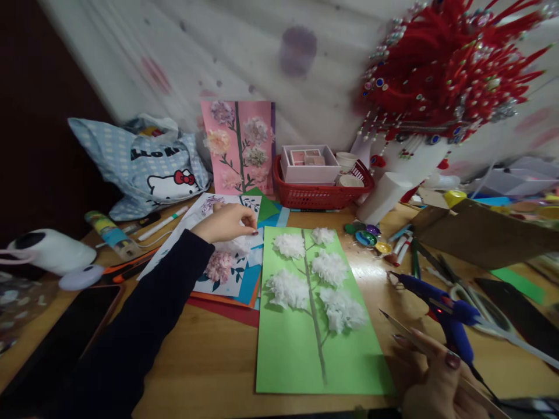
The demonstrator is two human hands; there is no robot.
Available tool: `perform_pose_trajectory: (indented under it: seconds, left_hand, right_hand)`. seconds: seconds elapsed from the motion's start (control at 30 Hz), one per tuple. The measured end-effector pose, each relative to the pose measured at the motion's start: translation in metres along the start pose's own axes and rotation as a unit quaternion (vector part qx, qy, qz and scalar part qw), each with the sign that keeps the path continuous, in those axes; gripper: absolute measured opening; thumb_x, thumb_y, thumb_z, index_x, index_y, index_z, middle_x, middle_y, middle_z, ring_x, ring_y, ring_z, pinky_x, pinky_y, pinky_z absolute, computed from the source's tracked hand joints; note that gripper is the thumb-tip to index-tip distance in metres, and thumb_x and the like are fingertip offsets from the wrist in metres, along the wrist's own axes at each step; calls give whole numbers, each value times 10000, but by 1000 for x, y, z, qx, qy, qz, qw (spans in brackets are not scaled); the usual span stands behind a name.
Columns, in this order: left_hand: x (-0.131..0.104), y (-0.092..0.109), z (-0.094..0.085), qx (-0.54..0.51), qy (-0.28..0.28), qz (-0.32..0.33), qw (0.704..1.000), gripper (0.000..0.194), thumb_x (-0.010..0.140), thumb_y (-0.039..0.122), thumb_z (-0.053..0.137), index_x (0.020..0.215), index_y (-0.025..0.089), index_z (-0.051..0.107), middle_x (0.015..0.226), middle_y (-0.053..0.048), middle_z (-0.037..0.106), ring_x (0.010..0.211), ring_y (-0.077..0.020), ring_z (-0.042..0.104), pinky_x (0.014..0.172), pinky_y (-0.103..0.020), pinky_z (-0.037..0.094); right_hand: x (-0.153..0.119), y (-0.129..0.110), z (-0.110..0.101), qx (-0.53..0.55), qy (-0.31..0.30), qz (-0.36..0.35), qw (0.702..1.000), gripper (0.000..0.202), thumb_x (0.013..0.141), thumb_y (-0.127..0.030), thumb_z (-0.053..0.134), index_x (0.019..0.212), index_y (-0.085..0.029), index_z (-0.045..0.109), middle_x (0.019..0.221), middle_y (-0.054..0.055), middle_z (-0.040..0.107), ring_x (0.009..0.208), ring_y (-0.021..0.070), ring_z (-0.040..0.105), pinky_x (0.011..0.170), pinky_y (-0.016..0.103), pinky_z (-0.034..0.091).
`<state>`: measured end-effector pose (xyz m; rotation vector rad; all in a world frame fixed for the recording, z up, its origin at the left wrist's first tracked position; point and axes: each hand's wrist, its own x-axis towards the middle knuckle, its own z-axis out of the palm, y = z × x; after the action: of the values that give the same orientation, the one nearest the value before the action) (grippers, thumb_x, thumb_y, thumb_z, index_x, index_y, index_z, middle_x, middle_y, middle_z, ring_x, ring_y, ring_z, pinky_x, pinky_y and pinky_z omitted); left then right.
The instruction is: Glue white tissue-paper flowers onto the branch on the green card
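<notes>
My left hand (231, 223) is over a white sheet (229, 285) printed with flowers, its fingers pinched together. Pale tissue (240, 245) lies just below the fingers; whether they grip any of it I cannot tell. At the lower right, my right hand (441, 378) is closed around a slim, pencil-like wooden stick (410, 334), its dark pointed tip aimed up and left. Between the hands lies a green sheet (283, 355) with a drawn grey-green stem (317, 326) and several ruffled white tissue flowers (334, 267).
A blue glue gun (437, 299) lies near my right hand, with scissors (480, 308) beyond. Behind stand a pink flower picture (257, 174), a red basket (301, 195) and a red beaded headdress (437, 75). At left are a checked bag (152, 169) and a phone (65, 331).
</notes>
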<state>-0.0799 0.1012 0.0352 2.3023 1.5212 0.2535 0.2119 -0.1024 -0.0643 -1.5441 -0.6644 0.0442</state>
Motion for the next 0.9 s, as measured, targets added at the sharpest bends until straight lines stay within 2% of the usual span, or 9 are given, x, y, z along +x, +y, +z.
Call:
perform_pose_trajectory:
  seconds: [0.17, 0.27, 0.37, 0.43, 0.5, 0.6, 0.73, 0.8, 0.9]
  left_hand:
    - [-7, 5, -12, -44, 20, 15, 999, 164, 743, 315, 653, 828, 194, 723, 863, -15, 749, 850, -185, 657, 819, -289, 424]
    - [-10, 15, -10, -89, 24, 29, 995, 159, 753, 307, 638, 814, 181, 712, 845, -20, 745, 830, -180, 658, 794, -287, 452]
    - [-14, 39, 6, -177, -16, 67, 982, 180, 775, 329, 622, 835, 178, 697, 846, -15, 740, 809, -171, 658, 776, -286, 476]
    - [-19, 60, 21, -219, -74, 112, 966, 171, 778, 327, 634, 837, 180, 698, 859, -11, 739, 815, -170, 659, 781, -288, 480]
    - [-25, 81, 38, -232, -119, 154, 953, 130, 792, 298, 639, 814, 186, 700, 863, -10, 739, 820, -169, 659, 803, -297, 472]
    - [-37, 104, 60, -213, -154, 192, 945, 65, 814, 242, 642, 795, 212, 696, 840, 15, 735, 836, -169, 650, 943, -364, 401]
    - [-47, 117, 76, -204, -182, 210, 939, 50, 828, 226, 653, 785, 227, 680, 817, 48, 719, 833, -152, 630, 1021, -404, 310]
    - [-49, 118, 81, -204, -181, 214, 938, 55, 836, 239, 650, 787, 228, 673, 818, 47, 714, 825, -148, 622, 1015, -404, 309]
    - [-49, 120, 89, -203, -179, 218, 938, 50, 845, 242, 640, 802, 231, 662, 808, 42, 705, 836, -154, 619, 1039, -432, 281]
  right_hand:
    - [3, 4, -4, -22, -9, -22, 999, 397, 893, -493, 514, 823, -141, 683, 652, 58, 658, 635, 204, 617, 651, 344, 486]
    - [2, 4, -6, -6, -22, 1, 1000, 399, 886, -501, 524, 811, -140, 677, 652, 58, 661, 609, 199, 622, 608, 335, 481]
    - [-4, 3, -4, 78, -15, 21, 997, 368, 860, -490, 570, 754, -149, 660, 660, 51, 653, 589, 189, 605, 581, 340, 475]
    - [-9, 3, 0, 127, -22, -49, 990, 385, 840, -497, 593, 626, -178, 620, 547, 19, 587, 602, 190, 593, 662, 376, 495]
    - [-14, 5, 2, 139, -30, -118, 983, 391, 873, -469, 547, 600, -194, 605, 469, -6, 525, 547, 177, 548, 712, 425, 495]
    - [-17, 10, 2, 72, -65, -144, 985, 412, 925, -438, 463, 612, -206, 597, 469, -5, 516, 572, 187, 562, 764, 464, 498]
    - [-17, 16, -4, -44, -104, -128, 985, 371, 956, -403, 432, 723, -198, 635, 556, 25, 596, 838, 242, 645, 896, 468, 467]
    - [-16, 17, -6, -63, -115, -119, 984, 361, 966, -384, 420, 758, -191, 642, 588, 27, 624, 808, 225, 652, 874, 428, 479]
    - [-16, 16, -7, -68, -105, -89, 988, 355, 972, -380, 415, 805, -180, 657, 620, 21, 644, 674, 190, 650, 738, 352, 507]
